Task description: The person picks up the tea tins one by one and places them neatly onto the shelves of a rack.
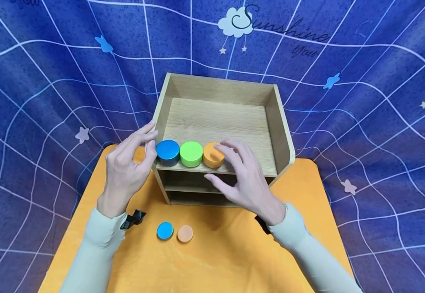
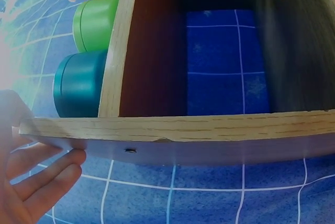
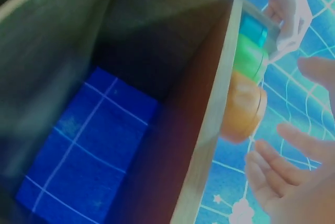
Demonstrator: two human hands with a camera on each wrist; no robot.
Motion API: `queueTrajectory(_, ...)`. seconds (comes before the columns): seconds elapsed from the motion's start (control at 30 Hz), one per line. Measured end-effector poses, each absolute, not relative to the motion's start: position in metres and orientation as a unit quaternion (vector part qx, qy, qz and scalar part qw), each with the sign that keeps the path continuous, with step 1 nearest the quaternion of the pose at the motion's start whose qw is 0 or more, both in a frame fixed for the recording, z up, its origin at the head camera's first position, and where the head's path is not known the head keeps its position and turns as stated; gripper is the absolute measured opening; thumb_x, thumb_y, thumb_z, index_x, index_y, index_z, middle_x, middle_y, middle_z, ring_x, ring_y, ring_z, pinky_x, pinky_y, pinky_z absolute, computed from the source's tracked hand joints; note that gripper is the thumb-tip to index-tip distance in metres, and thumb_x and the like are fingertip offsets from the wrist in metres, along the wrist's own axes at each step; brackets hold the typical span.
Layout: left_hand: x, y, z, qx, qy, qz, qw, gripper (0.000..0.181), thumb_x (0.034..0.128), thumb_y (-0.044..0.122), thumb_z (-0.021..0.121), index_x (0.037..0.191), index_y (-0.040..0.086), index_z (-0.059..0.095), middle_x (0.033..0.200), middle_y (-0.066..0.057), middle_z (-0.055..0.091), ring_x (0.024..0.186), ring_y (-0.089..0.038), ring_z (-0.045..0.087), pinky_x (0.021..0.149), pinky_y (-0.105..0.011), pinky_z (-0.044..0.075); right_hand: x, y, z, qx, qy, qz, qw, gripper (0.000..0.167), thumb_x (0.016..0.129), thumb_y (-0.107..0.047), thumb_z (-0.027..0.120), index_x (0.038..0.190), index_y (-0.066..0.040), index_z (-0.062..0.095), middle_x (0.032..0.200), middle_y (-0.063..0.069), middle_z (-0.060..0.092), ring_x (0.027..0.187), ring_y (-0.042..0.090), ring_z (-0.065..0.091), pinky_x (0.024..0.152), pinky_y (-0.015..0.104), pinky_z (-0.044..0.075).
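- Orange, round and upright, the jar (image 1: pixel 212 158) nearest your right hand (image 1: pixel 248 176) stands on the front edge of the top of the wooden shelf unit (image 1: pixel 216 114), at the right end of a row of three.
- That row is the line to mind: it runs left to right along the front edge, with the green jar (image 1: pixel 191 154) in the middle and the blue jar (image 1: pixel 167 153) at the left end, all close together.
- From your right hand, the orange one lies ahead and to the left, before the gap between thumb and forefinger. Being round, it offers no long axis in plan to line up with, so the approach side probably matters more than wrist turn.
- Your right fingers are spread wide and hold nothing. The head view overlaps a fingertip with the lid, yet the right wrist view shows space between them.
- Your left hand (image 1: pixel 124 165) is at the unit's left side panel (image 1: pixel 164 110), fingers extended along its outside and thumb beside the blue jar; you cannot tell how firmly it touches either.
- Nearer you on the yellow counter (image 1: pixel 227 256), the blue disc (image 1: pixel 165 230) and the peach disc (image 1: pixel 185 233) lie side by side, well apart from both hands.
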State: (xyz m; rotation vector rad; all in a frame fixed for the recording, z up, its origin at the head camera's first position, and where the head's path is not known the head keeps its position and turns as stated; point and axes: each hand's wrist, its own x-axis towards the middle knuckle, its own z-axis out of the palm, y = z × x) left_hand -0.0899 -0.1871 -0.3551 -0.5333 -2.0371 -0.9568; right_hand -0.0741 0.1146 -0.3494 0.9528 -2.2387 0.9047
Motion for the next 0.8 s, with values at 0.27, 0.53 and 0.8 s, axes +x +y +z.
queueTrajectory(0.27,-0.090,-0.186,-0.355,-0.207,-0.808,-0.380,0.400,0.032,0.1049,0.022,0.059,0.123,0.003,0.079,0.143,0.000,0.070,0.118,-0.028,0.075,0.109,-0.018,0.047,-0.048,0.114,-0.364,0.384,-0.803,0.356,0.284,0.054,0.098,-0.036,0.079,0.140,-0.004,0.065,0.139,0.017,0.063,0.126,0.034,0.061,0.103,0.044,0.050)
queueTrajectory(0.53,-0.090,-0.186,-0.354,-0.210,-0.804,-0.383,0.405,0.033,0.1053,0.023,0.059,0.122,0.002,0.078,0.141,-0.001,0.071,0.119,-0.029,0.074,0.108,-0.017,0.048,-0.019,0.102,-0.378,0.444,-0.764,0.357,0.302,0.050,0.098,-0.029,0.079,0.137,0.000,0.066,0.133,0.019,0.065,0.122,0.034,0.064,0.107,0.044,0.051)
queueTrajectory(0.8,-0.090,-0.185,-0.355,-0.206,-0.801,-0.390,0.404,0.032,0.1045,0.022,0.060,0.121,0.002,0.079,0.140,-0.002,0.072,0.117,-0.030,0.075,0.109,-0.018,0.048,0.002,0.091,-0.418,0.447,-0.783,0.352,0.251,0.060,0.091,-0.025,0.085,0.142,-0.004,0.063,0.136,0.013,0.063,0.124,0.027,0.063,0.107,0.041,0.052)
